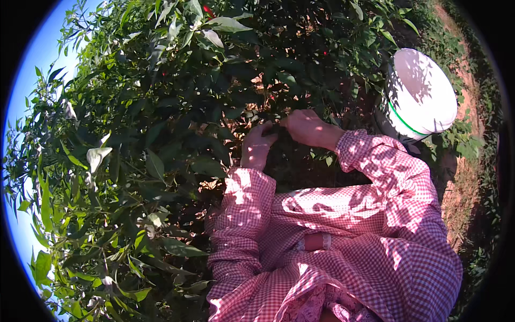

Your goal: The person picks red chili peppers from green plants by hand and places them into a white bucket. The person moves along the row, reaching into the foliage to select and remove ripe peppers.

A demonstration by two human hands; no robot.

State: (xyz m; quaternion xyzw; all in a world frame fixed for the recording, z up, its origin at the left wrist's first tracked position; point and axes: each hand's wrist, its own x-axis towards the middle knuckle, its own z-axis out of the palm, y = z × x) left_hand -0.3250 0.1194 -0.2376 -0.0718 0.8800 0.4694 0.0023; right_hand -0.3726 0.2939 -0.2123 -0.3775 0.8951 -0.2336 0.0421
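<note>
My left hand (pixel 256 147) is in among the shaded leaves of a chili pepper plant (pixel 193 108), its thumb and fingers curled toward the right. Close beside it, almost fingertip to fingertip, my right hand (pixel 309 128) is bent over with its fingers drawn together. Deep shadow hides what, if anything, lies between the fingers of either hand. A small red chili (pixel 272 97) shows in the foliage just beyond both hands. Another red chili (pixel 209 11) hangs near the top of the view, and a red speck of fruit (pixel 325 53) is farther right.
To the right of the plants a white plastic bucket (pixel 408 116) with a green band stands tilted in view, leaf shadows on its inside. Past it runs a strip of reddish bare soil (pixel 462 193) with low green plants. Dense leafy branches (pixel 80 225) fill the left side.
</note>
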